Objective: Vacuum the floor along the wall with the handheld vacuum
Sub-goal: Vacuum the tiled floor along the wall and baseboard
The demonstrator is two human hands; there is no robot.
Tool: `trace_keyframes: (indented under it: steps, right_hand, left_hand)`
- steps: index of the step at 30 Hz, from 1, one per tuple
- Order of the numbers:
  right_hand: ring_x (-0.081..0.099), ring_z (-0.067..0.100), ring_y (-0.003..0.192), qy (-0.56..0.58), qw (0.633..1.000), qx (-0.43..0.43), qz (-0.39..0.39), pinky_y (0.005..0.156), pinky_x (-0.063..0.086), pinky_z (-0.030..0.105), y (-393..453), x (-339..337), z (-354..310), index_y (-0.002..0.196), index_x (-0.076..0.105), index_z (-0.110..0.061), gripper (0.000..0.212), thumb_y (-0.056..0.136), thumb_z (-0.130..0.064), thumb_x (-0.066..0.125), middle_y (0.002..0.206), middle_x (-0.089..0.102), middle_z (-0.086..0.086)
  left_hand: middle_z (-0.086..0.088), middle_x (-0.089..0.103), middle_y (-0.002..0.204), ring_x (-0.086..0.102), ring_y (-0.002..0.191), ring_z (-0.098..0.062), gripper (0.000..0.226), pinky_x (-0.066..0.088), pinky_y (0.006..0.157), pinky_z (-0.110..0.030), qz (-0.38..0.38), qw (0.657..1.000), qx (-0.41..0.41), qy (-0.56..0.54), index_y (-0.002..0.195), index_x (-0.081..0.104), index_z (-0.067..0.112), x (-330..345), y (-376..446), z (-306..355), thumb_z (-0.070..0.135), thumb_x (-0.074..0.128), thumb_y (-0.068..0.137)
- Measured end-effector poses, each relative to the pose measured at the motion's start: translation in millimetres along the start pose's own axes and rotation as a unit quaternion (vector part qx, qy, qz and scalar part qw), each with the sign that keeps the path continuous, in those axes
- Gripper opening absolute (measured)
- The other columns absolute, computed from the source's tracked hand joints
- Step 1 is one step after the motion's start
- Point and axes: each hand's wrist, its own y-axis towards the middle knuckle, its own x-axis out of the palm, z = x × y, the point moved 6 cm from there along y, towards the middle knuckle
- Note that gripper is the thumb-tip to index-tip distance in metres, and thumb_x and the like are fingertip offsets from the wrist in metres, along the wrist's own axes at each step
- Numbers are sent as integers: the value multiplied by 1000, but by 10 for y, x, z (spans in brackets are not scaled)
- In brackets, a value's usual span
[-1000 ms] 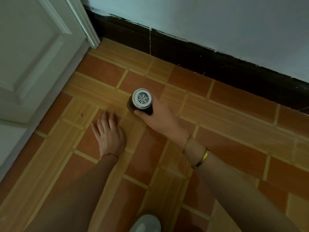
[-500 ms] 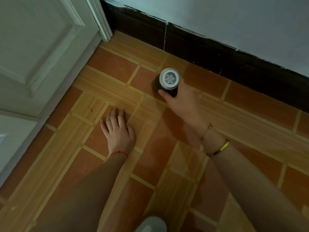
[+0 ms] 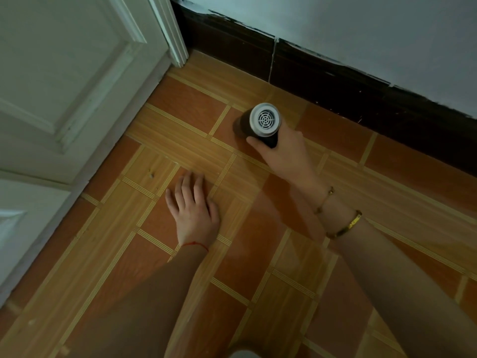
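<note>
The handheld vacuum is a dark cylinder with a round white vented end cap facing the camera. It stands nozzle-down on the orange tiled floor, a short way from the dark skirting board. My right hand is wrapped around its body from the near side. My left hand lies flat on the floor with its fingers spread, palm down, nearer to me and to the left of the vacuum. The nozzle itself is hidden under the vacuum.
A white panelled door and its frame fill the left side, meeting the wall at the corner. A small speck of debris lies on a tile by the left hand. A pale shoe tip shows at the bottom edge.
My right hand has carried the vacuum away from me, towards the skirting board and the door corner. My left hand has stayed flat on the floor.
</note>
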Motion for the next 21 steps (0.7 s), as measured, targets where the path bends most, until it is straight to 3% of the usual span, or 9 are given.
trace_keyframes:
  steps: [7,10,14,16,21]
  right_hand:
    - [61,18,112,-31,998,6,55,86,52,31,358,52,-122,140,41,-18,67,84,-46,69,126,64,-1]
    - [61,17,112,-14,1000,-15,4,89,53,35,431,278,-254,138,43,-20,68,82,-47,70,125,64,-2]
    - [59,11,114,2,992,-53,-115,93,49,25,341,593,-406,138,46,-19,67,82,-45,72,125,64,-5]
    - [59,10,114,5,989,-60,-138,92,48,24,248,625,-398,138,46,-20,66,82,-45,71,124,64,-6]
    - [58,13,117,4,998,-22,-59,94,49,30,97,241,-164,141,43,-24,69,82,-47,71,128,62,-6]
  left_hand:
    - [-10,35,154,27,146,-30,52,10,121,-57,-7,1000,-4,12,147,39,14,13,16,-3,28,38,96]
    - [-10,34,155,25,147,-30,52,9,122,-58,-6,1000,-2,7,147,38,14,16,9,-5,28,39,97]
    - [-11,34,155,25,147,-31,54,10,121,-59,-5,1000,-1,1,148,37,14,13,8,-7,27,40,95]
    - [-11,34,155,25,147,-31,55,10,121,-59,-4,1000,1,1,148,37,14,10,8,-5,28,39,95]
    - [-11,36,153,28,145,-31,52,10,121,-58,0,1000,1,2,146,40,13,8,7,-3,28,36,96]
